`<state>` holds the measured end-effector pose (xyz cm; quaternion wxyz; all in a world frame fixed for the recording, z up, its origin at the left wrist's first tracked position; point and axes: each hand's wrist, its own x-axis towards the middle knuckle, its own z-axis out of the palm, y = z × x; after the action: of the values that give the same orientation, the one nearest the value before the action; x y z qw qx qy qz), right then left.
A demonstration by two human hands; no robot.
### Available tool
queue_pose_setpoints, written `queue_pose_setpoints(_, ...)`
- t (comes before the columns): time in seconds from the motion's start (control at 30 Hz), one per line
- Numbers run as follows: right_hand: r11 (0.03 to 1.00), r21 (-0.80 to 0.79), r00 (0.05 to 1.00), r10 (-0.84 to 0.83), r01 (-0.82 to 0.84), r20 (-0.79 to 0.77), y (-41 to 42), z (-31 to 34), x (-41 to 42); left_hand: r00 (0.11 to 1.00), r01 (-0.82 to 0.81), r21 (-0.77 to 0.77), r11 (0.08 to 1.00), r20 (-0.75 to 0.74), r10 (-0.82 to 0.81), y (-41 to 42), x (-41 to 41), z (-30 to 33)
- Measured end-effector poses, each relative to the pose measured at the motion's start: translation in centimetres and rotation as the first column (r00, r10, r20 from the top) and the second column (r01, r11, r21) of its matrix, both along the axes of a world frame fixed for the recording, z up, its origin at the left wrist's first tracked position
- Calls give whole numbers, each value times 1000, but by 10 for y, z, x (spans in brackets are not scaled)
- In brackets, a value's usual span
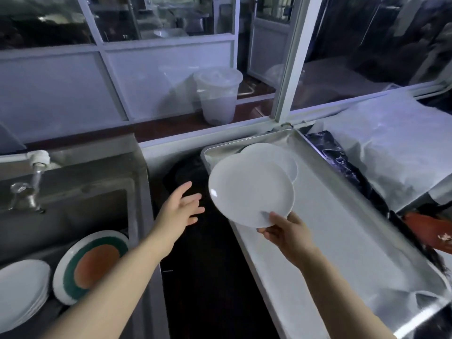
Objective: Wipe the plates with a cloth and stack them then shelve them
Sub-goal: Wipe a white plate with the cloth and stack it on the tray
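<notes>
White plate (252,189) — right hand (288,234) pinching

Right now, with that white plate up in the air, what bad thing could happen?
The right hand pinches the white plate only at its near rim, tilted above the metal tray, so it might slip and crack on the plate lying beneath it. The left hand is open and not supporting it. Water runs from the tap into the sink, so hands may be wet and slippery.
</notes>
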<state>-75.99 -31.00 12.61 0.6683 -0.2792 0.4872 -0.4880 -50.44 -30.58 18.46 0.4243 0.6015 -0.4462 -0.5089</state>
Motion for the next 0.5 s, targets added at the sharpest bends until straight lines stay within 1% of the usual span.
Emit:
queue_pose_setpoints(0.13, 989, 56, 987, -140, 136, 76, -42, -14, -16, 999, -36, 22, 999, -13, 36, -15, -5, 3)
queue_pose_setpoints(0.3, 968, 86, 960, -246, 236, 133, -90, -19, -24, 992, -114, 55, 992, -55, 117, -21, -4, 7)
queue_pose_setpoints(0.5, 936, 156, 933, -336, 316, 125, -132, -23, -26, 986, -148, 85, 985, -69, 154, -22, 2, 5)
